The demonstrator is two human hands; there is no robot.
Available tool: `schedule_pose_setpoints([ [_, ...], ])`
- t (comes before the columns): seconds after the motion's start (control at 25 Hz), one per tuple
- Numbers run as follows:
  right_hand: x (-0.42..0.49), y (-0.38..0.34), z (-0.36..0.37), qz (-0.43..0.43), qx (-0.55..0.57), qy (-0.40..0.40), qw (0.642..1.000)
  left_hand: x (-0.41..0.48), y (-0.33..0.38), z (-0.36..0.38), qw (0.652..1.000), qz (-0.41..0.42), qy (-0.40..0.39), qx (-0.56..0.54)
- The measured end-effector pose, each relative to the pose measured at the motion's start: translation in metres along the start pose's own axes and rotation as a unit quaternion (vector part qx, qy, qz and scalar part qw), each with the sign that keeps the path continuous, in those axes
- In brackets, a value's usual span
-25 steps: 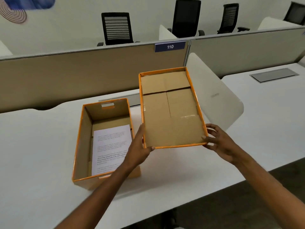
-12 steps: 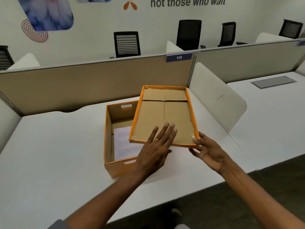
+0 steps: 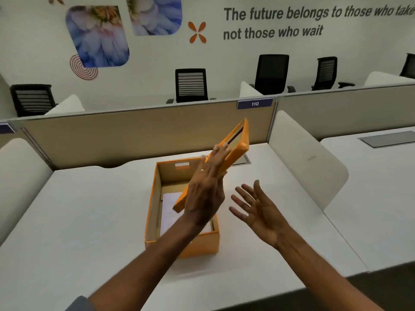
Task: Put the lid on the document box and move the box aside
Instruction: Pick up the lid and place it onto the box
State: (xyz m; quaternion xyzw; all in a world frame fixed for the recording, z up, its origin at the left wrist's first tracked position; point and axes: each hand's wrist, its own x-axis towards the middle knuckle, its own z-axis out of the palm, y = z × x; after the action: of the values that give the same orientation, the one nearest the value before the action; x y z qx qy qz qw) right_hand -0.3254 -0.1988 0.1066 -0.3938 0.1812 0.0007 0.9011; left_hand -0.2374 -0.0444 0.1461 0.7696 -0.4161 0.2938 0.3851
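An orange document box (image 3: 199, 245) stands open on the white desk, with printed white paper (image 3: 170, 212) lying inside. The orange lid (image 3: 238, 147) is tipped up on edge above the box's right side, nearly vertical. My left hand (image 3: 206, 189) lies flat against the lid's near face with fingers stretched along it, holding it up. To the right, my right hand (image 3: 258, 209) is open, palm toward the lid, fingers spread, a short gap away and touching nothing.
The white desk (image 3: 89, 232) ends at a beige partition (image 3: 134, 135) labelled 110. A white rounded divider (image 3: 307, 158) stands to the right, another at far left (image 3: 20, 171). A grey cable hatch (image 3: 388, 139) sits in the neighbouring desk. Black chairs stand beyond the partition.
The lid has swung from lying flat, inside up, to standing on edge over the box. My right hand has let go of it and opened. The camera view has tilted upward.
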Motion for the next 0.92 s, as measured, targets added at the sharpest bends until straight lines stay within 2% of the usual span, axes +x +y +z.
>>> schedule_pose_setpoints([
  [0.08, 0.014, 0.018, 0.012, 0.041, -0.027, 0.011, 0.999, 0.010, 0.012, 0.000, 0.987, -0.114, 0.074, -0.086],
  [0.16, 0.025, 0.029, 0.022, 0.046, -0.042, 0.003, 0.998, 0.015, 0.023, 0.000, 0.953, -0.223, 0.144, -0.145],
  [0.24, 0.034, 0.033, 0.026, 0.028, -0.049, -0.007, 0.998, 0.012, 0.028, -0.001, 0.928, -0.282, 0.180, -0.164],
  [0.48, 0.047, 0.045, 0.005, -0.087, -0.182, 0.029, 0.979, -0.023, 0.004, -0.024, 0.918, -0.333, 0.177, -0.119],
  [0.56, 0.050, 0.044, -0.003, -0.111, -0.224, 0.034, 0.968, -0.041, -0.010, -0.033, 0.905, -0.368, 0.194, -0.091],
  [0.72, 0.060, 0.052, -0.016, -0.105, -0.355, 0.039, 0.928, -0.094, -0.028, -0.039, 0.859, -0.454, 0.233, -0.044],
  [0.92, 0.079, 0.065, -0.018, -0.092, -0.464, -0.026, 0.881, -0.158, -0.045, -0.045, 0.844, -0.500, 0.192, -0.001],
])
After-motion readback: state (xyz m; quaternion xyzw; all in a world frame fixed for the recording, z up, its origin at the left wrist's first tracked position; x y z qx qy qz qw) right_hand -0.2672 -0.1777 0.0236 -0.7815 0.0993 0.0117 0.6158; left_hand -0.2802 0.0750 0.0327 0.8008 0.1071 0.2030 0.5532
